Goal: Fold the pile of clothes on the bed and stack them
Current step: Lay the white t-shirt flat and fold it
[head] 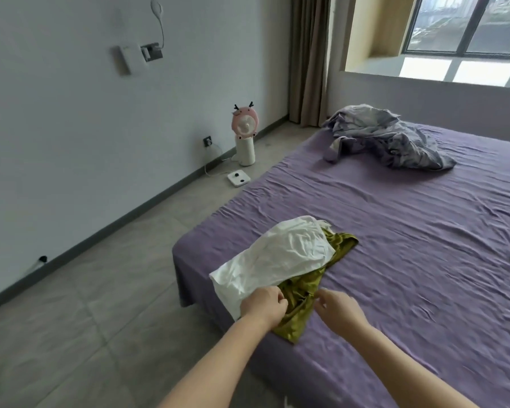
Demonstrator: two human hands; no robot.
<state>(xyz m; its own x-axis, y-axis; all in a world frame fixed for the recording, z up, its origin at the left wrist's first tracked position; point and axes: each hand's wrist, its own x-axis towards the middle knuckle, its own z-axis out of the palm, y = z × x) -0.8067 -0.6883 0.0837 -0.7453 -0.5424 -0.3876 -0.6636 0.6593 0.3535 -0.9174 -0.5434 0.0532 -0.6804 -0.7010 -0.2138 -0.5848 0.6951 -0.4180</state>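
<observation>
**At the near corner of the bed, both hands on the first garments**

Between the two hands lay the near end of an olive-green garment [296, 307], shiny and crumpled, on the purple bed [409, 260]. The left hand [264, 304] had its fingers curled at the seam where the green cloth met a white garment [277, 257]; it appeared to pinch the edge of the white one, though which layer the fingertips actually held could not be told for certain. The right hand [337, 309] hovered just beside the green cloth with fingers loosely bent and apart, holding nothing.

Beyond the hands, the white garment lay draped over most of the green one, both stretching away from the person toward the middle of the bed, neither yet folded. Well beyond them, toward the far side of the bed, a rumpled heap of grey-lilac cloth [389, 139] waited. Off to the left of the hands, on the floor by the wall, stood a small pink fan [245, 134] with a white scale [238, 178] near it.

By my judgement the work stood at its very start: separating the two garments so one could be laid flat. The next move would call for lifting the white piece clear of the green without dragging the slippery cloth along, then spreading it smooth.
</observation>
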